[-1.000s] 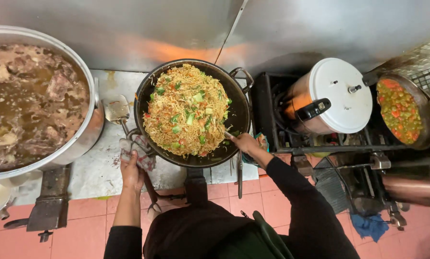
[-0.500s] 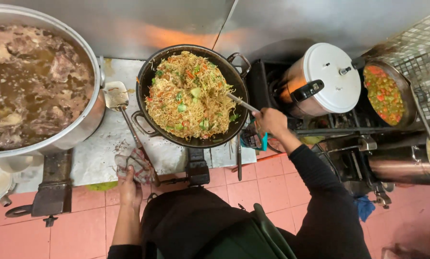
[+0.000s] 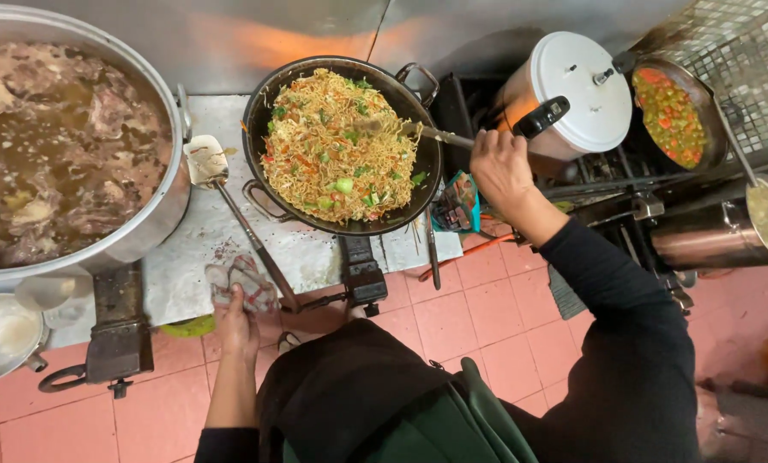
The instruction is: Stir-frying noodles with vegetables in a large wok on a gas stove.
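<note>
the wok of noodles sits on the burner at the middle of the counter, filled with stir-fried strands mixed with green and orange vegetable pieces. my right hand is closed around the handle of a metal spatula; its blade end lies in the noodles at the far right side of the pan. grip is firm, fingers fully wrapped, nothing else held.

my left hand rests at the counter's near edge, pressing on a checked cloth. the fingers lie flat over it rather than clenched; whether they pinch the fabric i cannot tell. a second ladle lies on the counter just left of the wok, its long handle running down toward that cloth.

judgement: the step in hand is tossing the noodles. the next move calls for sliding the blade under the pile and turning it toward the centre, with the pan likely needing steadying by its near handle, cloth in hand.

outward: a large stockpot of brown broth with meat stands at far left. a white-lidded pressure cooker stands right of the wok, a pan of chopped vegetables beyond it. a small packet lies just beside the wok's right rim.
</note>
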